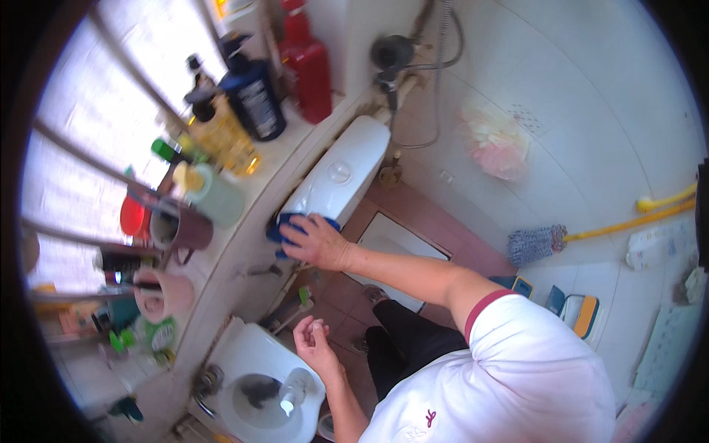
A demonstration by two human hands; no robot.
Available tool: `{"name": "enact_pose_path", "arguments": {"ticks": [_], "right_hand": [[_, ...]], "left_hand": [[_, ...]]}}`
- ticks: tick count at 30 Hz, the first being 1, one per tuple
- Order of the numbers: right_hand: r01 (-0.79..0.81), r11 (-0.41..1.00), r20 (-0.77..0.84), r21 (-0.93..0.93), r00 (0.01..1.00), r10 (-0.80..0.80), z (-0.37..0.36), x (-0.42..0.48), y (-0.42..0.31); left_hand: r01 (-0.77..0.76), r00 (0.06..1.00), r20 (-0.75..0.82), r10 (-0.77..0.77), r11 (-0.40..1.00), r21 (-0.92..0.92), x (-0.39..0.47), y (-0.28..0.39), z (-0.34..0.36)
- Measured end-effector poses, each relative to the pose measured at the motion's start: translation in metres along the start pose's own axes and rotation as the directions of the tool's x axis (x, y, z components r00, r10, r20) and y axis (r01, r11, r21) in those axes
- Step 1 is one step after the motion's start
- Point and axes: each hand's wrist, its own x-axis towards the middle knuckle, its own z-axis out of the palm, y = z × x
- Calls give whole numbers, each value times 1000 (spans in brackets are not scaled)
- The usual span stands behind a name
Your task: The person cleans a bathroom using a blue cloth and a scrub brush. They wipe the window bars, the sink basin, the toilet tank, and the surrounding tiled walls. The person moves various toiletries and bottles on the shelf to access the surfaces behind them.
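Observation:
My right hand [318, 241] presses on a dark blue cloth [291, 221] at the near end of the white toilet cistern lid [346, 158]. The round flush button [339, 172] shows farther along the lid. My left hand [314, 340] hangs beside the white washbasin [249, 338], fingers loosely curled, with nothing visible in it. A clear bottle with a white tip [297, 387] leans at the basin's side. Something dark grey [261, 391] lies in the bowl, too blurred to name. A chrome tap [207, 382] is at the basin's back.
Along the window ledge stand a red pump bottle [307, 72], a navy pump bottle [255, 99], a pale green bottle [213, 194], a brown mug [185, 227] and a pink mug [166, 293]. A shower hose [440, 83] hangs on the wall. A mop head [536, 245] leans at the right.

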Motion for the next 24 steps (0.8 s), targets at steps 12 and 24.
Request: {"name": "enact_pose_path", "arguments": {"ticks": [12, 24], "right_hand": [[-679, 732, -393, -59, 690, 608, -91, -19, 200], [-645, -338, 476, 685, 46, 878, -10, -79, 318]], "left_hand": [[13, 994, 108, -31, 986, 164, 51, 27, 66], [106, 976, 161, -144, 968, 227, 37, 9, 78]]}}
